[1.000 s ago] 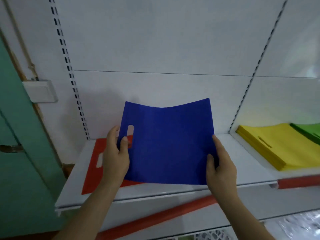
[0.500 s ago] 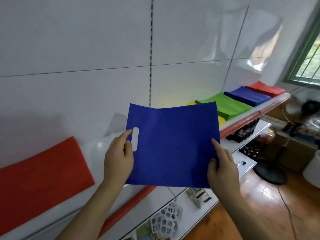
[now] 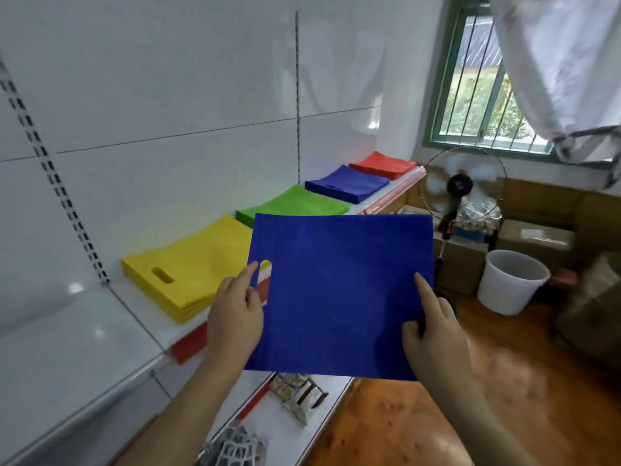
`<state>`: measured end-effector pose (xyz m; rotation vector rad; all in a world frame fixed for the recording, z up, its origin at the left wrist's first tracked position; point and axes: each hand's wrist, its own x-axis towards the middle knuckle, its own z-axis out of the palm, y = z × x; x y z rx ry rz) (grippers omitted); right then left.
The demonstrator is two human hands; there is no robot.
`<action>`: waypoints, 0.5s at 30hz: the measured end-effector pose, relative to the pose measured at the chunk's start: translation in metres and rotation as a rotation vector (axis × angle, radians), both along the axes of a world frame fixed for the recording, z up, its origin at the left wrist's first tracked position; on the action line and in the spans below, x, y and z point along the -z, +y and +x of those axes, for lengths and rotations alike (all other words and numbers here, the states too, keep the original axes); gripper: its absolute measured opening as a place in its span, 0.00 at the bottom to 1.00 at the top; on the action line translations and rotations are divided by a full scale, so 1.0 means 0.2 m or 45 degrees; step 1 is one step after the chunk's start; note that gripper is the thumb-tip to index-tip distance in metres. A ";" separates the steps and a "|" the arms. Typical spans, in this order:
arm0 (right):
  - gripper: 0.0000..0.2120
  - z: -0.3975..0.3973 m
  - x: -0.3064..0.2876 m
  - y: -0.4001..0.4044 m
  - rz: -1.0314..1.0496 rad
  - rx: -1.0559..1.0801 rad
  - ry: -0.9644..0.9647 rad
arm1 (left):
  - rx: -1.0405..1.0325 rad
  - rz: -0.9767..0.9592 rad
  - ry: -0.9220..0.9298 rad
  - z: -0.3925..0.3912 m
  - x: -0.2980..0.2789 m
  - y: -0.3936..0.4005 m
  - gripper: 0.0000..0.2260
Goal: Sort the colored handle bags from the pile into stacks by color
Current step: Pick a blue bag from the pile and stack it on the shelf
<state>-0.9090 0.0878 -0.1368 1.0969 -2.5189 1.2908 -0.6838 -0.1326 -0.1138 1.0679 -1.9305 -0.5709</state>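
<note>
Both hands, left hand [image 3: 235, 317] and right hand [image 3: 433, 334], pinch one blue bag [image 3: 339, 297] flat. I judge sorting well along: yellow stack [image 3: 188, 264], green stack [image 3: 295, 203] and red stack [image 3: 383, 164] sit beside the blue stack [image 3: 349, 186], where this bag belongs.

Both hands [image 3: 235, 317] hold blue bag [image 3: 339, 297]

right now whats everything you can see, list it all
held bag: 1, blue, in both hands
yellow stack: 1, shelf, nearest
green stack: 1, past the yellow
blue stack: 1, past the green
red stack: 1, far end of shelf
shelf: 1, white, on left wall
fan: 1, dark, floor by window
bucket: 1, white, on floor
window: 1, green frame
left hand: grips handle edge
right hand: grips opposite edge
</note>
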 end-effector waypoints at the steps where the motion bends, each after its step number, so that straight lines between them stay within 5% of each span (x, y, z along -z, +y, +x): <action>1: 0.38 -0.07 0.01 0.01 0.009 0.026 -0.003 | 0.034 -0.003 -0.008 -0.09 0.00 0.00 0.21; 15: 0.40 -1.14 0.05 -0.15 0.194 0.325 -0.041 | 0.293 0.053 -0.063 -1.42 0.11 -0.35 0.21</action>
